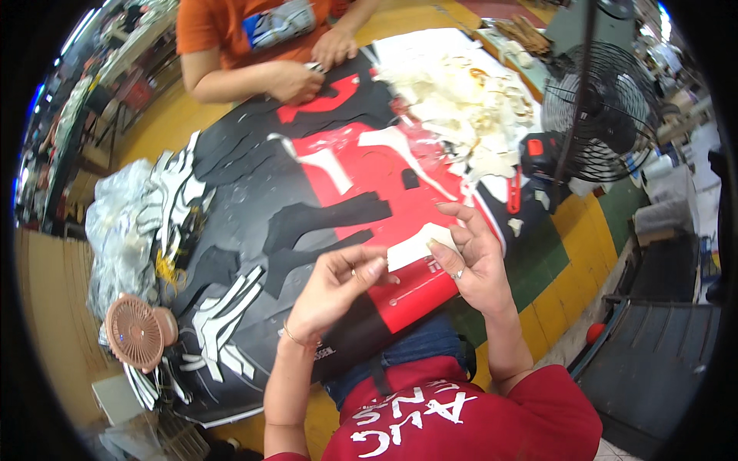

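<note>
Between my two hands a small white cut piece is held up above the red and black table cover. My right hand pinches its right end with the thumb on top, the other fingers partly spread. At the left end, the closed thumb and fingers of my left hand grip its edge. Black cut pieces lie on the cover just beyond my left hand. Farther off are a white strip-like piece and another white piece on the red area.
Across the table a person in an orange shirt handles something small. Cream scraps are heaped at the far right, near a black fan. A red cutter lies below them. White strips and a small pink fan are at the left.
</note>
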A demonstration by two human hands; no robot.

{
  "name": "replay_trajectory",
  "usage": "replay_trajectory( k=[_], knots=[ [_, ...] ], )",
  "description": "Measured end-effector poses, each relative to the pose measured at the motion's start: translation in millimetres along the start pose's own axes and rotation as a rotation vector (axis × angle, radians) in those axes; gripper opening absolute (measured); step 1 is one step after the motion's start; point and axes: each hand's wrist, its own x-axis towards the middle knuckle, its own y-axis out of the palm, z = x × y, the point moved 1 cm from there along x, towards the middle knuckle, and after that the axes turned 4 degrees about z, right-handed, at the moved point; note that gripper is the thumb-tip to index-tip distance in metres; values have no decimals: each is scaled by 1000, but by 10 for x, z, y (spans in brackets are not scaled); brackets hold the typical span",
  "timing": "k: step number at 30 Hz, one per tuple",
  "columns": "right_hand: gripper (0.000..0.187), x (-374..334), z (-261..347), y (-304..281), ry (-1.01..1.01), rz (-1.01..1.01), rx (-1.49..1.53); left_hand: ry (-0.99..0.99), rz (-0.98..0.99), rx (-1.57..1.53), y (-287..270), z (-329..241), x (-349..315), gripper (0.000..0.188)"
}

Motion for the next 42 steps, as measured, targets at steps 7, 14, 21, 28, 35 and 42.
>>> replay_trajectory(
  k=[7,14,21,28,35,42],
  knots=[
    [29,172,-108,550,-394,-66,-842,172,-410,-10,-64,260,-497,22],
    [14,-44,-39,804,-383,188,-944,317,-570,443,77,248,-598,15],
    [12,-26,50,778,-403,266,-1151,419,-588,653,197,146,-555,17],
    [11,-22,54,759,-429,283,-1198,410,-594,680,249,100,-539,15],
    [10,5,70,720,-424,310,-1179,454,-587,688,209,122,-514,20],
    [10,14,66,694,-420,331,-1177,459,-607,729,250,111,-510,15]
  ],
)
